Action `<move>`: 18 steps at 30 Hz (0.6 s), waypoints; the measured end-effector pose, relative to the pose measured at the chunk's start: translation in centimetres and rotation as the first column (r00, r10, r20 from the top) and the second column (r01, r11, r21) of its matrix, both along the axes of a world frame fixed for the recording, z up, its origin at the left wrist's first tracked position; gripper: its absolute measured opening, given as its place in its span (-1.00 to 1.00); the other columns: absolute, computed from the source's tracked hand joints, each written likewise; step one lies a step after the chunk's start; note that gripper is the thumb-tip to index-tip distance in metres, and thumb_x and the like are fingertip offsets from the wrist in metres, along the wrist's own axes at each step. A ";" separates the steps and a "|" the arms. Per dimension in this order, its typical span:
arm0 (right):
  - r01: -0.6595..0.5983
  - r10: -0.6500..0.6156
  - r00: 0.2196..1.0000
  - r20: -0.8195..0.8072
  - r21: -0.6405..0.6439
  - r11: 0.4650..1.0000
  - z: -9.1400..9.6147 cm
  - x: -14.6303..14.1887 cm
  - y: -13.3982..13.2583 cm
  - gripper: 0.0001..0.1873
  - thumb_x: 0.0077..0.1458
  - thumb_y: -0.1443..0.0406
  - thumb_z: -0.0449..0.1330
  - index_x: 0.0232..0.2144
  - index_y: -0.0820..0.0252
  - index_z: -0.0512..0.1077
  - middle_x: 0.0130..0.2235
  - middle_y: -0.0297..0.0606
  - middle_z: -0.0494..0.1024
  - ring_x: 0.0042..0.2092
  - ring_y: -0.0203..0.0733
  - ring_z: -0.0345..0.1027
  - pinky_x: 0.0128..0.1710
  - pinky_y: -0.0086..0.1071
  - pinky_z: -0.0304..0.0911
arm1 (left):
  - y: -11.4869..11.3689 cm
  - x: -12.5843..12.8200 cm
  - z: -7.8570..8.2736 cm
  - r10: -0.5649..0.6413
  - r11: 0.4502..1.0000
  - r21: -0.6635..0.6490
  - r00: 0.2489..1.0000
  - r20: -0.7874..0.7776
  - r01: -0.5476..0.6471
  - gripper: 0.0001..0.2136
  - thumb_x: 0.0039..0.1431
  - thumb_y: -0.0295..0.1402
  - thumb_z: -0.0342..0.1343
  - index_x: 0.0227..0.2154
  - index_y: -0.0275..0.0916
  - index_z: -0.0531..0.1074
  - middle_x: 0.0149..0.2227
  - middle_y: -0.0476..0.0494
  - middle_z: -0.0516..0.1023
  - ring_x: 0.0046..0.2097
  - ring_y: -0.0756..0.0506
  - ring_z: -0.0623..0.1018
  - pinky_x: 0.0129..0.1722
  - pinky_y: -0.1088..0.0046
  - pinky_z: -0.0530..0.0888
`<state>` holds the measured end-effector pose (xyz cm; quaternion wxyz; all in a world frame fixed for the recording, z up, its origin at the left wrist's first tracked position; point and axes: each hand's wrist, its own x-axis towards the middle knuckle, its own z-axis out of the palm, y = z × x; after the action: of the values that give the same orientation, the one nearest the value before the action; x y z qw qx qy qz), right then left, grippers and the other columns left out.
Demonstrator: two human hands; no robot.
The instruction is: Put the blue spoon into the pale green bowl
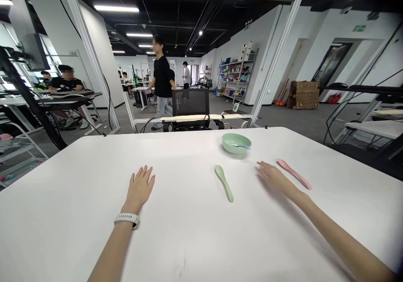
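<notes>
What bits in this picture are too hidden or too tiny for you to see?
All from the head view:
The watch face: turned away around the left wrist.
The blue spoon scoop: hidden by the rim of the green bowl.
Things on the far shelves: too small.
The right hand fingers: a bit blurred.

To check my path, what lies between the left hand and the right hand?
A pale green spoon lies between the left hand and right hand, shown in the head view.

Mint-green bowl (236,142), pale green spoon (224,184) — pink spoon (294,174), white table (78,181)
</notes>
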<state>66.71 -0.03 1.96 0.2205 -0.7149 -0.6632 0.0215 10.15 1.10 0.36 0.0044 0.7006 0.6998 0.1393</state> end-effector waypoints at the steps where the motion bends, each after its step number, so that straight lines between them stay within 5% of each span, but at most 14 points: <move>1: 0.014 -0.015 1.000 0.022 0.026 1.000 1.2 0.0 0.6 -0.39 0.37 0.14 -0.02 0.24 0.21 0.62 0.28 0.11 0.64 0.34 0.28 0.51 0.43 -0.01 0.33 | 0.0 0.0 -0.1 0.001 1.000 0.006 1.000 0.000 -0.001 -0.40 0.53 -0.17 -0.21 0.49 -0.23 0.33 0.58 -0.32 0.25 0.61 -0.28 0.24 0.58 -0.14 0.17; 5: 0.022 -0.033 0.995 0.096 0.114 0.993 7.0 -1.1 4.3 -0.43 0.42 0.21 -0.02 0.22 0.36 0.60 0.13 0.19 0.70 0.16 0.22 0.61 0.25 -0.03 0.44 | 0.1 -0.1 -0.2 0.001 1.000 0.008 1.000 -0.004 -0.001 -0.40 0.53 -0.17 -0.21 0.49 -0.24 0.33 0.58 -0.32 0.26 0.60 -0.29 0.24 0.58 -0.15 0.17; 9: 0.043 -0.020 0.969 0.247 -0.090 0.995 11.1 -4.1 8.9 -0.55 0.44 0.25 0.06 0.13 0.25 0.68 0.05 0.05 0.75 0.09 0.09 0.63 0.11 -0.21 0.44 | 0.1 -0.1 -0.1 0.008 1.000 -0.007 1.000 -0.012 -0.008 -0.40 0.54 -0.17 -0.21 0.50 -0.23 0.33 0.58 -0.31 0.25 0.61 -0.29 0.23 0.59 -0.12 0.17; 13: 0.114 -0.052 0.960 0.276 -0.216 0.970 11.8 -6.5 12.1 -0.74 0.34 0.22 0.28 -0.15 0.22 0.75 -0.16 0.05 0.76 -0.03 0.12 0.67 -0.03 -0.21 0.46 | 0.1 0.0 0.0 0.009 1.000 -0.010 1.000 -0.012 -0.009 -0.40 0.54 -0.17 -0.21 0.50 -0.22 0.32 0.59 -0.30 0.25 0.61 -0.27 0.22 0.59 -0.11 0.16; 18: 0.164 -0.095 0.964 0.250 -0.271 0.949 11.1 -7.9 13.5 -0.81 0.18 0.25 0.46 -0.20 0.24 0.76 -0.21 0.08 0.75 -0.09 0.15 0.68 -0.08 -0.17 0.48 | 0.1 0.0 -0.2 0.012 1.000 -0.005 1.000 -0.007 -0.013 -0.41 0.55 -0.16 -0.21 0.50 -0.21 0.33 0.59 -0.30 0.25 0.61 -0.26 0.23 0.60 -0.09 0.14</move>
<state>58.86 13.43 13.11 0.0352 -0.7792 -0.6255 0.0193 10.16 1.21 0.16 0.0029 0.6967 0.7045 0.1352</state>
